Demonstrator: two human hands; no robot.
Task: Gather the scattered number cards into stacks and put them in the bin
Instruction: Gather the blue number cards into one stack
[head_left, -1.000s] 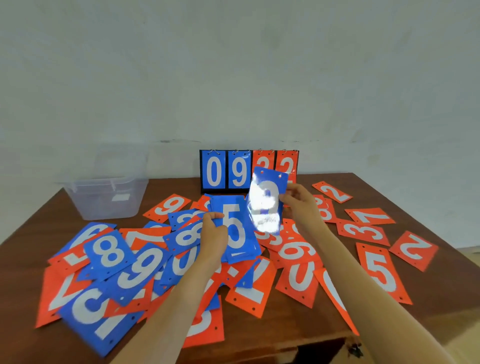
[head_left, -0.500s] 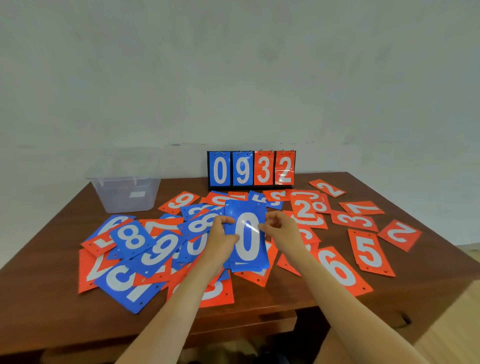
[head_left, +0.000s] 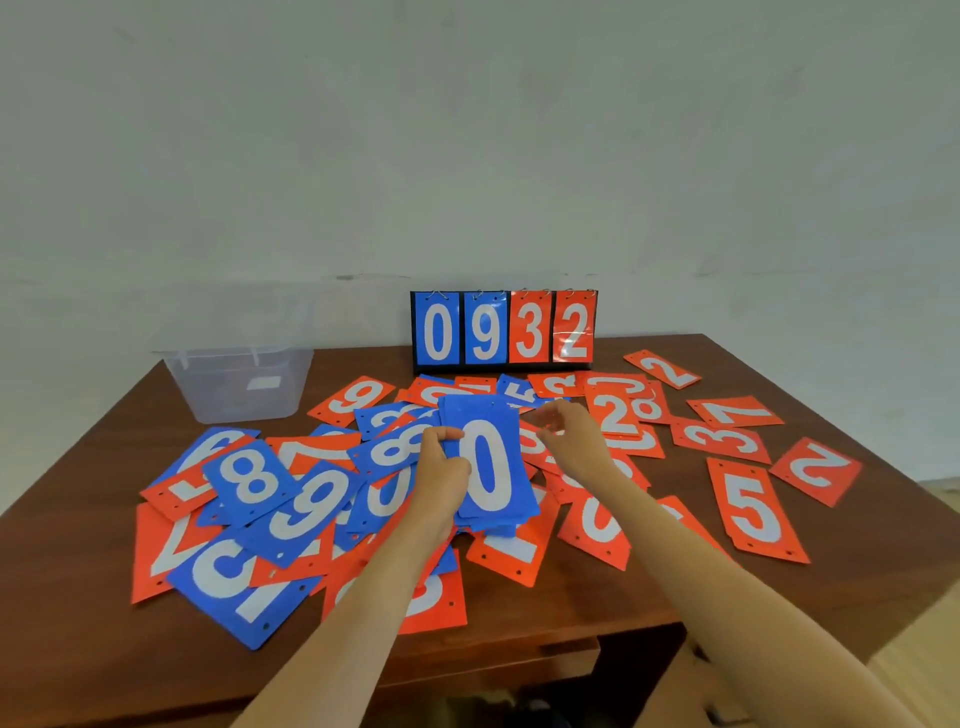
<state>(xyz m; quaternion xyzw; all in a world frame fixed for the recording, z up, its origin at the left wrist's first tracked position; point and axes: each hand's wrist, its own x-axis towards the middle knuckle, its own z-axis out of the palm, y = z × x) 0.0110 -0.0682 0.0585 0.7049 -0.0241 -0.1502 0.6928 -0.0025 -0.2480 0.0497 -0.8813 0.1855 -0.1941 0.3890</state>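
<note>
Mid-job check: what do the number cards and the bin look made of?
Number cards: probably thin plastic or laminated sheet, smooth with slight sheen; clean punched holes near edges. Bin: translucent, frosted-looking plastic; its walls are cloudy and see-through.

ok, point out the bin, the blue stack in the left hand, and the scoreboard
clear plastic bin (head_left: 223, 395), head view, front wall
blue card stack (head_left: 488, 467), head view, top card's face
flip scoreboard (head_left: 483, 332), head view, blue 9 panel
</note>
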